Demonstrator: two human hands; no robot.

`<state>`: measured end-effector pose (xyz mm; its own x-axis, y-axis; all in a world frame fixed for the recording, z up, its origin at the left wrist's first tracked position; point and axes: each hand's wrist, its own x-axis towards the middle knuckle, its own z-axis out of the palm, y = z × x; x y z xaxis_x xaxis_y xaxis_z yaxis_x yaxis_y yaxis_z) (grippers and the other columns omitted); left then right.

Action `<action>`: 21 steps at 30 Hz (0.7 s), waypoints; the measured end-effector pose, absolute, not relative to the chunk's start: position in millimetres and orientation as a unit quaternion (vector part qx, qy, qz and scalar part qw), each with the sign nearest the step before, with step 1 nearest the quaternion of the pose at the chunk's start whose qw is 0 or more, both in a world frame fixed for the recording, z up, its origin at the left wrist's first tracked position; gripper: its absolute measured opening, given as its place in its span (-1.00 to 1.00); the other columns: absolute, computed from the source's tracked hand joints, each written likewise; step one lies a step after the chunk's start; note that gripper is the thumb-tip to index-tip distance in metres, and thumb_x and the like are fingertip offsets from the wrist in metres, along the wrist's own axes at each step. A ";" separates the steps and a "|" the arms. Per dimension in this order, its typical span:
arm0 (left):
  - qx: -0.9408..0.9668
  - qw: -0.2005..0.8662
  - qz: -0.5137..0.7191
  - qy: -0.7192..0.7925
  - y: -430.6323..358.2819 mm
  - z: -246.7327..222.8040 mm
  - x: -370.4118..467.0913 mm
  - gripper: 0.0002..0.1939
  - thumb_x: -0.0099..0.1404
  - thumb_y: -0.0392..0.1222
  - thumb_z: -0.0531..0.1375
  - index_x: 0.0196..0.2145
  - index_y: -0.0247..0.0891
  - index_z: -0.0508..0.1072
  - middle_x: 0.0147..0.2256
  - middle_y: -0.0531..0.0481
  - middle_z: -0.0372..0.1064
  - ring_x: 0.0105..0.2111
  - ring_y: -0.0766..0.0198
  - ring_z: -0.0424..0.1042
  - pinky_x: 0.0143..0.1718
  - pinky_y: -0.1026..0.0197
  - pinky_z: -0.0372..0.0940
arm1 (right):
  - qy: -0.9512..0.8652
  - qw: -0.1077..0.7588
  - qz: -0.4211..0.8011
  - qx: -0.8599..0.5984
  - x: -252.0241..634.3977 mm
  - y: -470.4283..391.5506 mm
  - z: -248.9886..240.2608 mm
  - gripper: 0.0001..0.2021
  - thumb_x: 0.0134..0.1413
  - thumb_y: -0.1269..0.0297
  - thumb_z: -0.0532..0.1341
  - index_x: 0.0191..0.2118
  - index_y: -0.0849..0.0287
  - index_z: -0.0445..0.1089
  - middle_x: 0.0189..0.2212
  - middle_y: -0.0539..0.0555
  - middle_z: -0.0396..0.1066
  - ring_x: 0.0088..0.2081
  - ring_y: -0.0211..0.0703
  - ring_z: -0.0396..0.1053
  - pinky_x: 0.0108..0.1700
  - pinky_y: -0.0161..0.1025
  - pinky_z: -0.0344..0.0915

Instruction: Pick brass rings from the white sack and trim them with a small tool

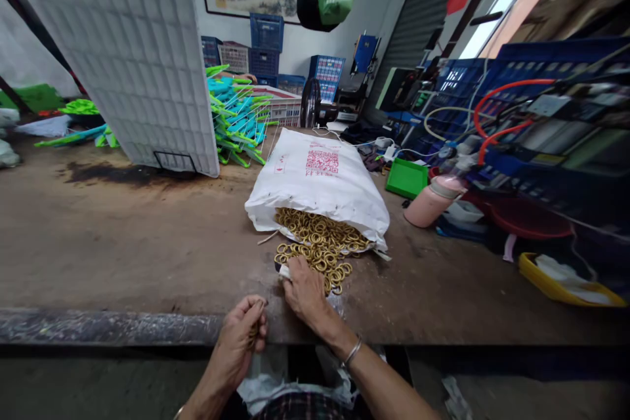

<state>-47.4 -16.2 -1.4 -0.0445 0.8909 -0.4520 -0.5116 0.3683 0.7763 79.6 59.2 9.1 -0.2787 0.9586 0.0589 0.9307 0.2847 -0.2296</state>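
A white woven sack with red print lies on the table, its mouth toward me. Brass-coloured rings spill out of it onto the tabletop. My right hand reaches to the front of this pile, fingers bent down against the rings. A small white piece with a dark end shows at its fingertips; whether it is held or wrapped round a finger I cannot tell. Near the table's front edge, my left hand is closed around several brass-coloured rings, partly hidden by the fingers.
A tall pale ribbed panel stands on a black wire stand at left. Behind it lie green and blue plastic pieces. To the right are a green tray, a pink bottle and a yellow tray. A black fan stands behind the sack.
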 end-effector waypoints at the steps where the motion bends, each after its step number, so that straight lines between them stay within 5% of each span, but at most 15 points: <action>1: 0.198 0.654 0.528 0.504 -13.9 -2.2 -45.8 -0.59 -0.07 0.06 0.30 -0.40 -0.28 0.29 -0.62 0.16 0.16 -0.67 0.49 0.13 -0.74 0.46 -0.03 | -0.797 0.106 0.083 -0.589 82.3 58.7 9.7 -0.82 0.00 0.36 0.08 -0.20 0.11 0.21 -0.22 0.06 0.32 -0.26 -0.15 0.33 -0.32 -0.29 0.11; 7: 0.280 0.602 0.500 0.556 -2.4 -11.6 -36.8 -0.54 0.03 0.18 0.17 -0.28 -0.25 0.30 -0.67 0.19 0.13 -0.73 0.49 0.05 -0.75 0.46 -0.09 | -0.823 0.169 0.165 -0.516 94.6 44.6 8.7 -0.78 -0.08 0.44 0.09 -0.23 0.09 0.22 -0.40 -0.04 0.40 -0.34 -0.21 0.35 -0.35 -0.34 0.03; 13: 0.348 0.579 0.459 0.577 -0.8 -7.4 -33.0 -0.49 -0.10 0.27 0.20 -0.50 -0.29 0.31 -0.75 0.19 0.07 -0.77 0.51 -0.01 -0.74 0.43 -0.11 | -0.812 0.233 0.229 -0.485 95.5 32.5 1.2 -0.84 -0.11 0.46 0.06 -0.34 0.11 0.26 -0.46 -0.04 0.38 -0.40 -0.25 0.30 -0.38 -0.35 0.01; 17: 0.342 0.559 0.468 0.594 3.4 -20.1 -28.0 -0.39 -0.20 0.37 0.18 -0.49 -0.30 0.35 -0.78 0.20 0.03 -0.78 0.49 -0.03 -0.74 0.41 -0.11 | -0.733 0.298 0.341 -0.508 93.2 35.6 -8.0 -0.93 -0.02 0.32 0.05 -0.43 0.15 0.25 -0.51 -0.04 0.33 -0.44 -0.30 0.23 -0.42 -0.38 0.03; 21: 0.349 0.513 0.512 0.595 5.3 -29.5 -18.3 -0.40 -0.16 0.35 0.17 -0.45 -0.31 0.39 -0.75 0.14 0.15 -0.75 0.46 0.02 -0.71 0.38 -0.04 | -0.610 0.333 0.514 -0.503 91.1 37.3 -19.5 -0.74 0.02 0.09 0.02 -0.52 0.17 0.18 -0.64 -0.07 0.23 -0.55 -0.34 0.17 -0.50 -0.40 0.06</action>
<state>-18.3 5.3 -29.5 -0.2315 0.9393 -0.2534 -0.1095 0.2337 0.9661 91.1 37.3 -19.5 -0.2714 0.9560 -0.1110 0.2722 -0.0343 -0.9616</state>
